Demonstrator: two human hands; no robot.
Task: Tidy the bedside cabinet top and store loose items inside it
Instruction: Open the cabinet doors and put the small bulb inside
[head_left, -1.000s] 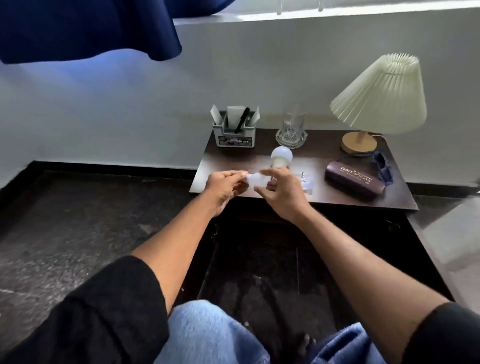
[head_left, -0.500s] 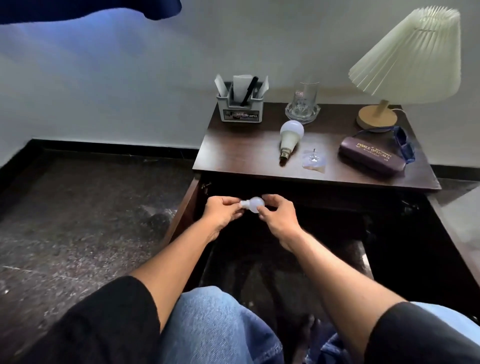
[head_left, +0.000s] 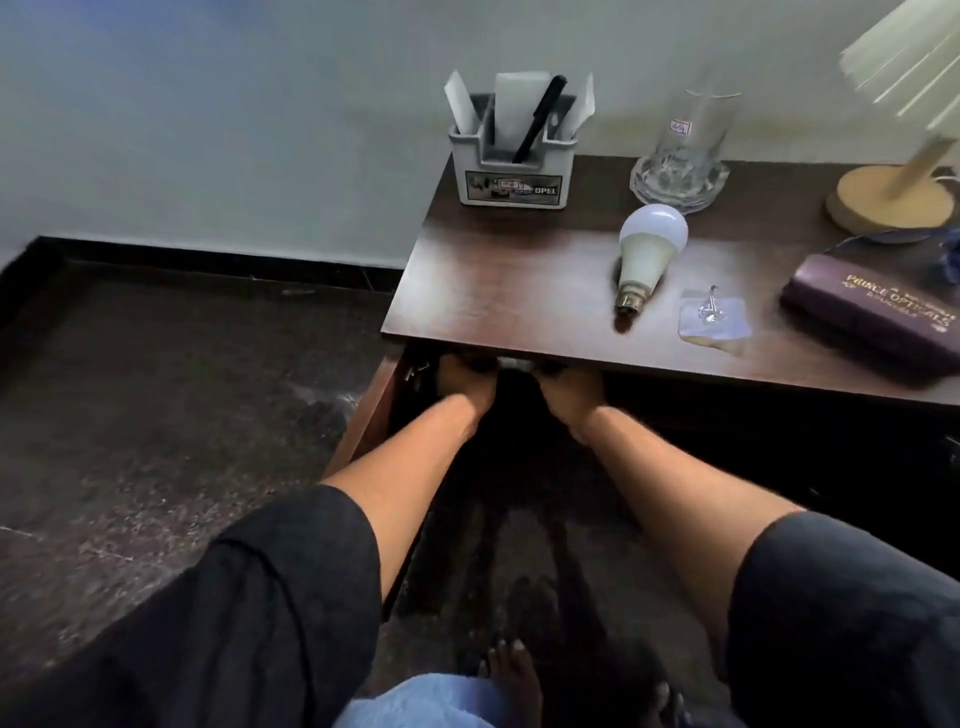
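Both my hands reach into the open dark cabinet, just under the front edge of the brown cabinet top (head_left: 498, 291). My left hand (head_left: 462, 382) and my right hand (head_left: 569, 389) pinch a small white bulb (head_left: 514, 362) between them; only a sliver of it shows below the edge, and my fingertips are hidden. On the top lie a larger white bulb (head_left: 647, 249), a clear adhesive hook (head_left: 714, 314) and a purple glasses case (head_left: 878, 317).
A grey pen holder (head_left: 511, 171) with a black pen and papers stands at the back left, a glass (head_left: 685, 150) on a clear dish beside it, a pleated lamp (head_left: 893, 197) at the right. The cabinet door (head_left: 363, 421) hangs open to the left. My bare foot (head_left: 511, 680) rests below.
My hands have carried the small bulb from the cabinet top down and forward, under its front edge into the cabinet. The view has dropped and come closer.
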